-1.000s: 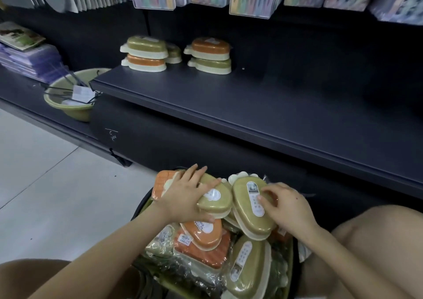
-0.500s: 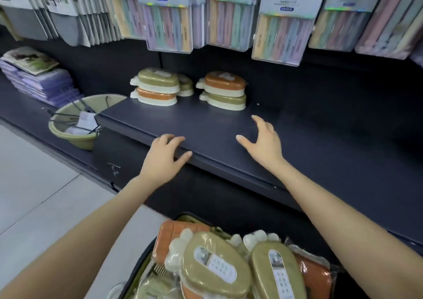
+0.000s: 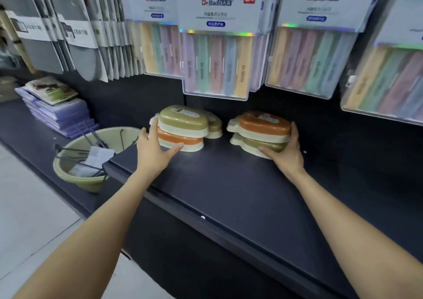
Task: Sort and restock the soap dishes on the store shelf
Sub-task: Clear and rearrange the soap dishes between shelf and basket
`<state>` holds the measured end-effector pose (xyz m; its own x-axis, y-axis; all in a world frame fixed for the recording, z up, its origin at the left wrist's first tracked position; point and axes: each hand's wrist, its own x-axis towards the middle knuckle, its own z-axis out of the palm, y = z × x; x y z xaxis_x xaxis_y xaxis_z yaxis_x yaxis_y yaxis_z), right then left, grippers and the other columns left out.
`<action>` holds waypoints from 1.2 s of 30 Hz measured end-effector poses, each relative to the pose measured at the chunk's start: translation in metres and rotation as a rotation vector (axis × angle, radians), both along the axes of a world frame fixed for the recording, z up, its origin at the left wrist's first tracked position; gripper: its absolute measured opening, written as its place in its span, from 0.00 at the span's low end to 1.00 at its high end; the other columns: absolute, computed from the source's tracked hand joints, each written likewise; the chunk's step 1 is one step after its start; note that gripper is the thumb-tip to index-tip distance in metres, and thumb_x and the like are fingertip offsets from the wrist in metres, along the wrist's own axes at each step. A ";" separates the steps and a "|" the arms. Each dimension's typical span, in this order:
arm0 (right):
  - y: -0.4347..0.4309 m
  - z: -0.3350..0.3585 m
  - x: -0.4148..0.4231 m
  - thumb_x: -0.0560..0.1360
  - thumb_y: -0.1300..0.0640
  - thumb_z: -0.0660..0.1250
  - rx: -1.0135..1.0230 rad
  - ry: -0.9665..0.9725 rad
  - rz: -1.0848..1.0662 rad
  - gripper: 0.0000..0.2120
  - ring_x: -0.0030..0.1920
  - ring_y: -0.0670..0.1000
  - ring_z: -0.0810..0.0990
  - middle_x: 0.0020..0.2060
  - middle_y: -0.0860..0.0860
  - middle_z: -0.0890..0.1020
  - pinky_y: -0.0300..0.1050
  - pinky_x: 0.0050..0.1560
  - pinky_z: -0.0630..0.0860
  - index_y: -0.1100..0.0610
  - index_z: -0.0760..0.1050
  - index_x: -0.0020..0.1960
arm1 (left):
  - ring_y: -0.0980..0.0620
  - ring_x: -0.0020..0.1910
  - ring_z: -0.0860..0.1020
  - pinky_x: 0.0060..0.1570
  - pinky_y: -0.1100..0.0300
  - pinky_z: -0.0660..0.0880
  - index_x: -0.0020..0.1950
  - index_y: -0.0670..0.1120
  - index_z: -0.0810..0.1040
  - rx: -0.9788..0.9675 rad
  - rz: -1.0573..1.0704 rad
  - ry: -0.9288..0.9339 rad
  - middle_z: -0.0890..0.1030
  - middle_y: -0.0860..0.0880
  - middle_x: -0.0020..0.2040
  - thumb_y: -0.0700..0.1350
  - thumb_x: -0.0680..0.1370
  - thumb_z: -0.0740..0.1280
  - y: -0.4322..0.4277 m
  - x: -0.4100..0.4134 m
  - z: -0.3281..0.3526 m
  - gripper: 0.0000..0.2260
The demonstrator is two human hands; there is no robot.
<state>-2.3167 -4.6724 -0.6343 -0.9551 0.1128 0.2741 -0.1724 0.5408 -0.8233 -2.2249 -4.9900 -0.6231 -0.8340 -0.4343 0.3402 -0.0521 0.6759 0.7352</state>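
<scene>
A soap dish (image 3: 215, 128) lies mostly hidden behind the left stack (image 3: 183, 127); grey packs (image 3: 75, 28) are blurred

Dark shelf (image 3: 229, 184), pale tiled floor (image 3: 29, 207), hanging packs (image 3: 215, 65) above

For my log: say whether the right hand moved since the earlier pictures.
Yes. The right hand moved deeper across the shelf, from near its front edge to the right stack of dishes.

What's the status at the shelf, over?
Left hand holds left stack, right hand holds right stack. Both stacks on shelf, olive and orange mixed. Lone olive dish behind left stack.
</scene>
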 end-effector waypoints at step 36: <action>0.021 -0.010 0.074 0.63 0.46 0.79 0.322 0.249 -0.029 0.47 0.60 0.59 0.72 0.63 0.56 0.73 0.54 0.53 0.73 0.46 0.57 0.75 | 0.49 0.72 0.64 0.72 0.51 0.62 0.75 0.67 0.51 0.098 -0.284 -0.212 0.66 0.48 0.72 0.72 0.50 0.74 -0.028 -0.038 0.009 0.57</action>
<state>-2.2427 -4.6514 -0.6444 -0.8527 0.0096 0.5223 -0.3260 0.7715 -0.5464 -2.2633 -5.0176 -0.6141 -0.9736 -0.1974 0.1148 -0.0310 0.6122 0.7901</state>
